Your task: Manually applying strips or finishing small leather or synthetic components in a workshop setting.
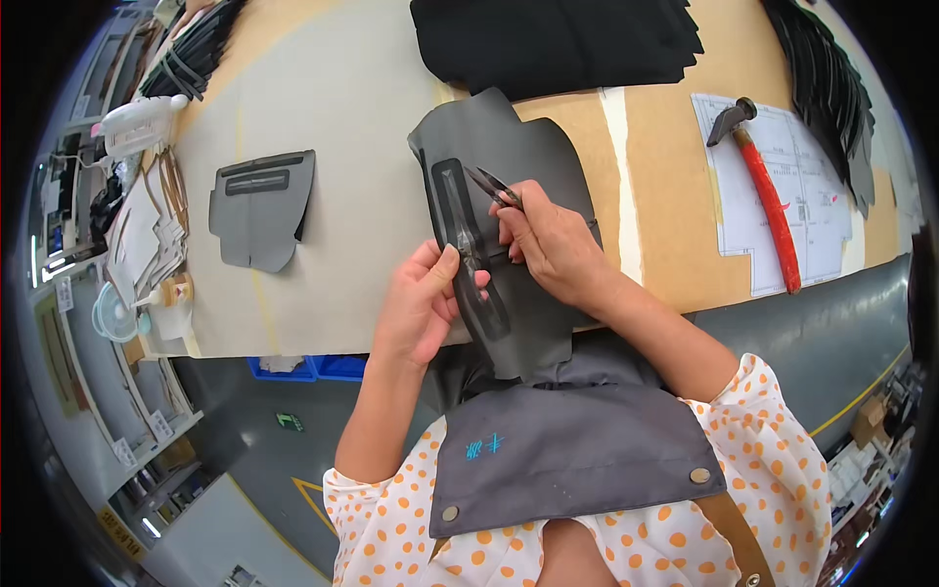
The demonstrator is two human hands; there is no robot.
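Note:
A dark grey leather-like panel [553, 161] lies at the table's near edge and hangs partly over it, with a long black-edged slot [452, 196] along its left side. My left hand [416, 303] grips the panel beside the slot, thumb on top, with fingertips showing through the opening. In my right hand [558, 240] is a pair of small dark snips [497, 186], pointed up and left above the panel. Their blades look slightly apart. The right fingers wrap around the snips' handles close to the panel's surface.
Left of my hands lies a similar smaller grey panel [256, 230]. Stacked black pieces [558, 44] sit at the back, with more [831, 93] at far right. A red-handled hammer [771, 210] rests on a printed sheet [824, 235]. Blue bins [337, 367] stand below the table.

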